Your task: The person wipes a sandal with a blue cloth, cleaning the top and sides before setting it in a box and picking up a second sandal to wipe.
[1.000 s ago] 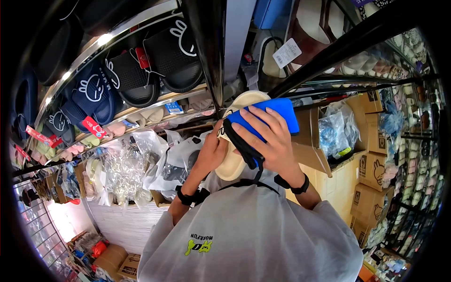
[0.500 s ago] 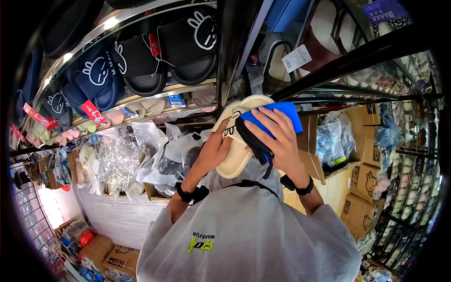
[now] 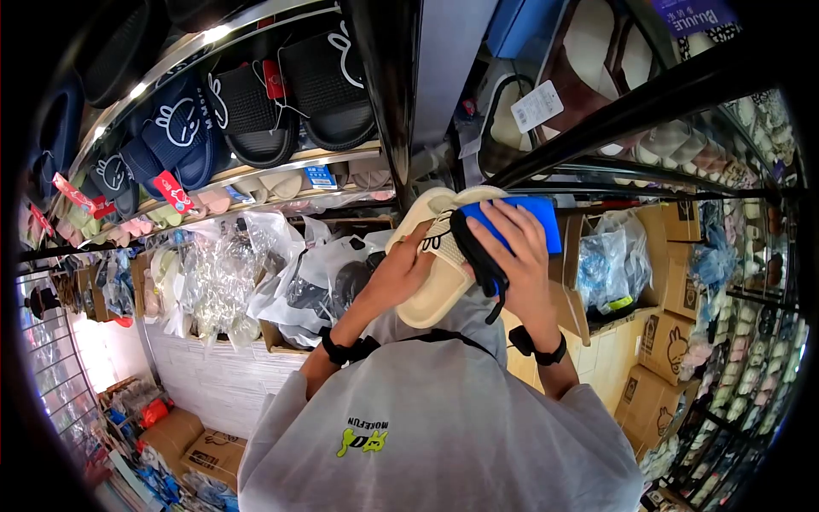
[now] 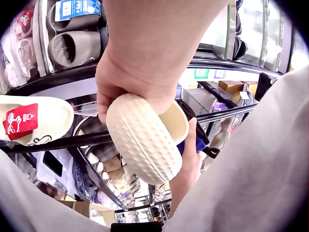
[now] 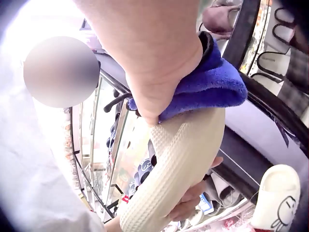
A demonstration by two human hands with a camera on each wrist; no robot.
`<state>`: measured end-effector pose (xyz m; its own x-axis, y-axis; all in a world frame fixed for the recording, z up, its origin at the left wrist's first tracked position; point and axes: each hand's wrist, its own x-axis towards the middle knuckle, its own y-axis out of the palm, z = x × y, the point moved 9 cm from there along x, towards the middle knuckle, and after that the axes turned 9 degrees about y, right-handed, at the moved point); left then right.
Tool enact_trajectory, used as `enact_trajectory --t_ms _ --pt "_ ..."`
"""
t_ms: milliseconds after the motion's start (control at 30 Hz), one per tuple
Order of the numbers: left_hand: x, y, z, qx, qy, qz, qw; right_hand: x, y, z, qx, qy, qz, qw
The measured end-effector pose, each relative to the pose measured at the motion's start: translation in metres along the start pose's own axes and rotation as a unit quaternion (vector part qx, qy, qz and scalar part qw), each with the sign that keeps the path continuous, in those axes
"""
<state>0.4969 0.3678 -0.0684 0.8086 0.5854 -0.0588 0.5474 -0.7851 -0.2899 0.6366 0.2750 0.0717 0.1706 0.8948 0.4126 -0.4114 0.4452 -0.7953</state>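
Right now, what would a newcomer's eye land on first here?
Probably the vivid blue cloth under the right hand, against the cream slipper that the left hand grips, near the middle of the head view. Next, the black slippers with white cartoon outlines on the upper-left shelf, and the bright red tags hanging among the footwear there.

A shelf point(image 3: 337, 157) carries black slippers point(image 3: 256, 115) and navy slippers point(image 3: 181, 141).

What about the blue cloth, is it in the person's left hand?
No, the right hand holds the blue cloth against the cream slipper, while the left hand grips the slipper itself.
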Motion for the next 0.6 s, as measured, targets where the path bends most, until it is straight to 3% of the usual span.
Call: enact_trajectory --t_ms 100,200,300,333,400,600 --pt "0.0 0.011 0.004 -0.027 -0.061 0.043 0.997 -0.006 0.003 0.001 0.013 -0.021 0.024 0.999" --pt "0.0 0.017 0.002 -0.025 0.052 -0.027 0.998 -0.003 -0.003 -0.004 0.004 -0.017 0.052 0.998" --pt "-0.004 0.028 0.006 -0.037 0.072 -0.041 0.996 -0.005 -0.01 -0.011 0.005 -0.008 0.086 0.996" --pt "-0.005 0.035 0.011 -0.022 -0.028 0.024 0.999 -0.007 -0.011 -0.015 0.008 -0.004 0.095 0.995" --pt "-0.005 0.046 0.014 -0.026 0.013 0.004 1.0 -0.014 -0.005 -0.025 0.0 -0.004 0.113 0.994" --pt "-0.011 0.077 0.016 -0.047 -0.018 -0.042 0.998 -0.024 -0.002 -0.029 0.027 -0.03 0.135 0.99"
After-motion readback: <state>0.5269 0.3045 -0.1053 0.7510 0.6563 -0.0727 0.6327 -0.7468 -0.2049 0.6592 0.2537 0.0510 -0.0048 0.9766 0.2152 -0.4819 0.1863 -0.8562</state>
